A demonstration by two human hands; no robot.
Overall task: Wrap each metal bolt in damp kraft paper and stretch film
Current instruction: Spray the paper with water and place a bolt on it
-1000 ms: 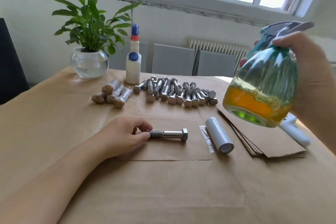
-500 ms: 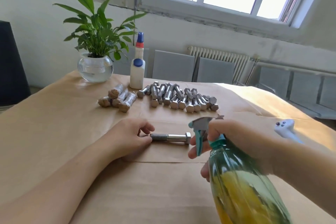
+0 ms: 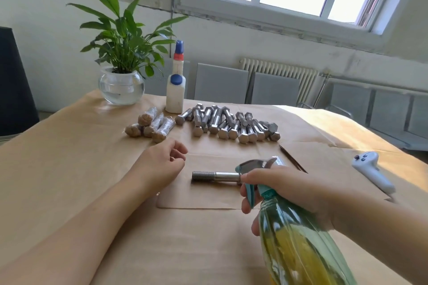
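Loose and holding nothing, the left hand [image 3: 162,164] makes no grip: its fingers curl slackly just left of the bolt [image 3: 215,176], apart from the threaded end. That bolt lies on a kraft paper sheet [image 3: 199,196] spread on the bench [image 3: 58,169], long axis running left to right, threads toward the left hand, head hidden behind the sprayer. Right of it, the right hand [image 3: 284,194] has its grip clamped round the neck of the spray bottle [image 3: 298,245], one finger on the trigger, nozzle pointing left over the shaft. The spray, I judge, should fall on the sheet around the bolt. Bare paper lies left of and in front of the sheet; wrapped bolts [image 3: 150,125] and loose bolts [image 3: 231,125] sit well behind.
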